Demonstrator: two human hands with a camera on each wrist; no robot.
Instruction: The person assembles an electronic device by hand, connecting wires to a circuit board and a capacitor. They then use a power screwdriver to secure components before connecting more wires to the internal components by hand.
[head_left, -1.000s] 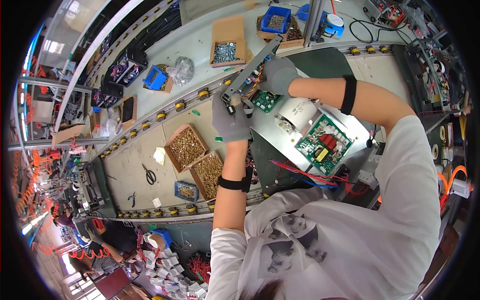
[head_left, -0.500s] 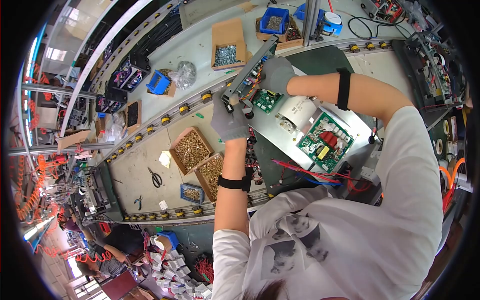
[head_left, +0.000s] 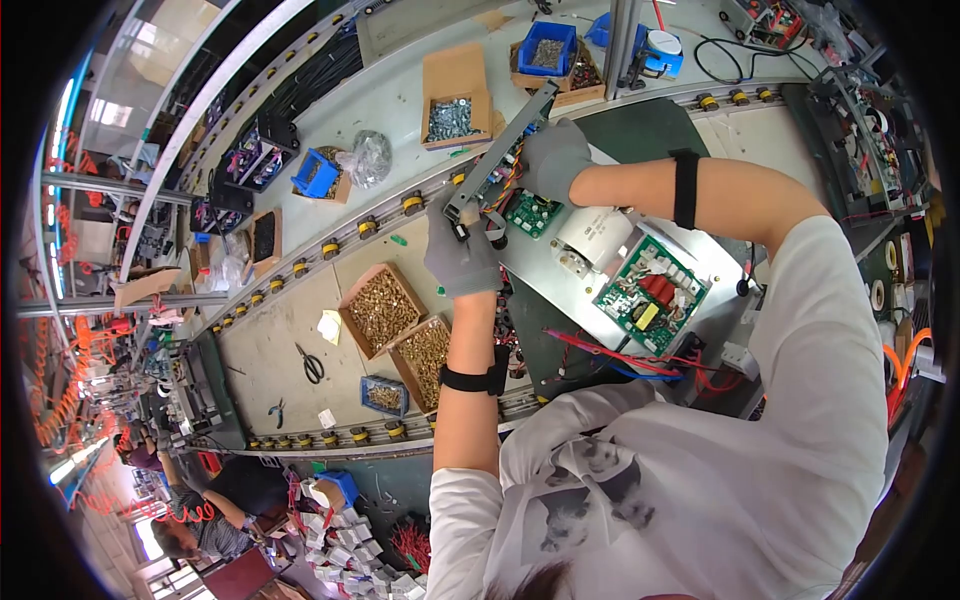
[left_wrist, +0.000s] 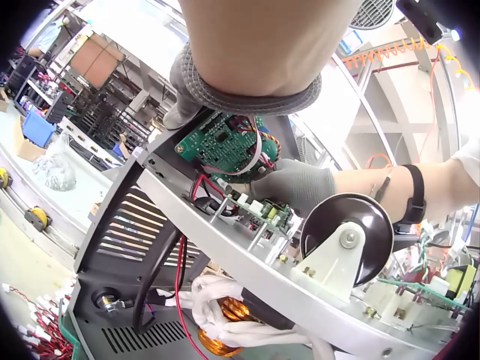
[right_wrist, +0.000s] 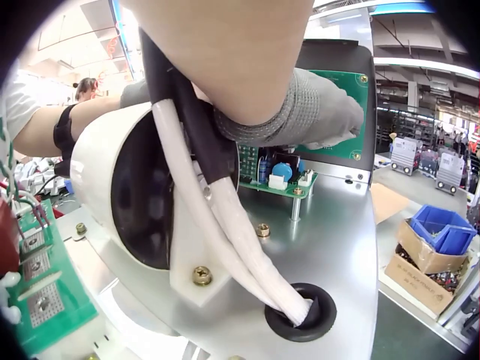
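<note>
At the lower-left end of a long dark panel (head_left: 503, 150), my gloved left hand (head_left: 460, 252) grips the panel's edge. A green circuit board (left_wrist: 225, 142) with ribbon and coloured wires is mounted on the panel's inner face. My gloved right hand (head_left: 556, 160) is at that inner side, its fingers among the wires in the left wrist view; I cannot tell what they hold. Below it a small green board (head_left: 532, 208) stands on a metal plate (head_left: 560, 290). Beside that sit a white cylindrical capacitor (head_left: 597, 235) and a larger green board (head_left: 655, 290) with red and yellow parts.
Left of the unit are cardboard trays of brass fasteners (head_left: 383, 308), a small blue bin (head_left: 384, 396), scissors (head_left: 311, 366) and pliers (head_left: 276, 412). Behind the roller rail stand a box of screws (head_left: 452, 118) and a blue bin (head_left: 547, 50). Red and blue wires (head_left: 620, 360) trail near the body.
Both hands stay at the panel with only slight shifts. The head view has moved a little, so the bench's contents appear slightly further right than a second ago.
</note>
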